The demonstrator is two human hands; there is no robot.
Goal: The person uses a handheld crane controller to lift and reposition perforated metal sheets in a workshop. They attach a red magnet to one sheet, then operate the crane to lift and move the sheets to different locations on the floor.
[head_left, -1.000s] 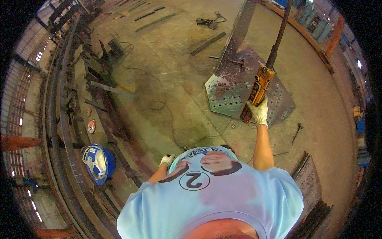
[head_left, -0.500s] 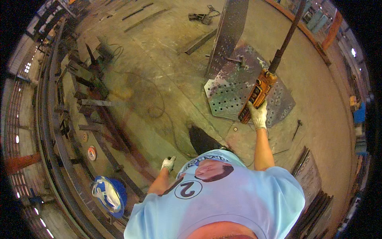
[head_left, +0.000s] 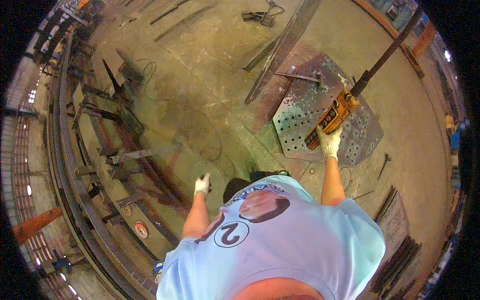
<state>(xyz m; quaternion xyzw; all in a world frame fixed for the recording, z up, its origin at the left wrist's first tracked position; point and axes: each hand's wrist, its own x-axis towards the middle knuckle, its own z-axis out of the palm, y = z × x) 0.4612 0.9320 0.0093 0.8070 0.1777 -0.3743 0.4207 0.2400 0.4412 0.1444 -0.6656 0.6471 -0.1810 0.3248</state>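
Note:
My right hand (head_left: pixel 330 143), in a pale work glove, is wrapped round a yellow pendant control box (head_left: pixel 334 116) with a row of dark buttons. A thick dark cable (head_left: pixel 387 52) runs from its top to the upper right. Beneath the box, a many-sided steel plate (head_left: pixel 295 131) with many drilled holes lies on the floor. Beside its far left edge is a long dark steel piece (head_left: pixel 285 47), slanting away. At my left side, my gloved left hand (head_left: pixel 202 185) hangs free, with loosely bent fingers apart and nothing visible in it.
Along the left are long steel rails (head_left: pixel 67 125) and several steel offcuts on a rack. A round disc (head_left: pixel 141 229) lies near them. Stacked dark bars (head_left: pixel 400 260) are at the lower right. A thin cable crosses the floor, and a bolt-like rod (head_left: pixel 384 165) lies right of the plate.
My left hand has swung forward and slightly left. The long steel piece has turned and looks narrower. The control box leans further right. A blue helmet at lower left is now mostly hidden by my shirt.

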